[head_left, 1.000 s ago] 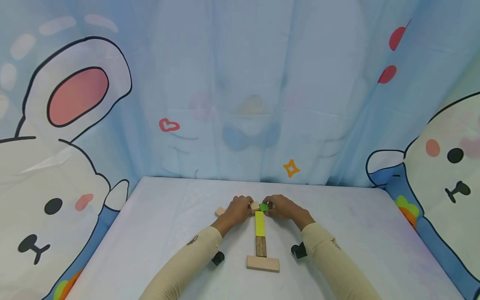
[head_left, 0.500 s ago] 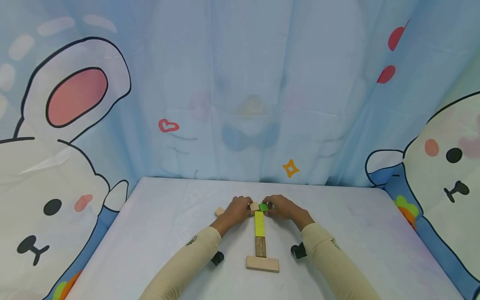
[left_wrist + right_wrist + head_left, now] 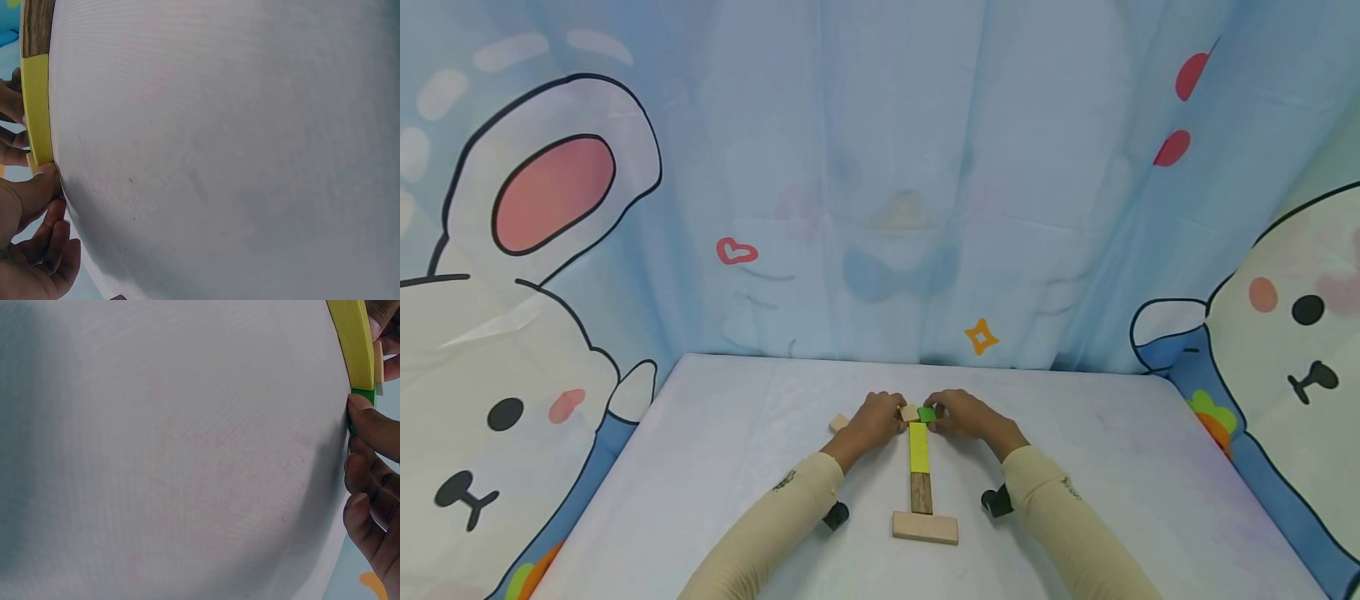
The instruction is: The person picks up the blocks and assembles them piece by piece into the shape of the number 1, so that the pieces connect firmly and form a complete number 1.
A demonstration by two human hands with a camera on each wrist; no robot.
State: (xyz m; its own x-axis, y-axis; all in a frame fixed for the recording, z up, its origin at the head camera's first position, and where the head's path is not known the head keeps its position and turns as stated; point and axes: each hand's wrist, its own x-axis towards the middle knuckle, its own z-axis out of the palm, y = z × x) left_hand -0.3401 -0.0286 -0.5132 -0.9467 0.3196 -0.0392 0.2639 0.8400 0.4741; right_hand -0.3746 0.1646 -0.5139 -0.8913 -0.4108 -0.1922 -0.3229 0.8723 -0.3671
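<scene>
My left hand (image 3: 882, 418) pinches a small plain wooden block (image 3: 909, 413) at the far end of a line of blocks. From the other side my right hand (image 3: 961, 414) pinches a small green block (image 3: 927, 414), which sits side by side with the wooden one. Both small blocks meet the far end of a long yellow block (image 3: 919, 447). Behind it in line, closer to me, lies a dark brown block (image 3: 921, 493). In the right wrist view the thumb (image 3: 369, 419) presses on the green block beside the yellow one.
A wide plain wooden block (image 3: 926, 527) lies crosswise at the near end of the line. Another pale block (image 3: 838, 423) lies left of my left hand, partly hidden by it. A patterned curtain (image 3: 880, 183) hangs behind the white table (image 3: 760, 433).
Hardly anything differs; both hands stay at the two small blocks, which sit slightly closer together and squarer against the yellow block's end.
</scene>
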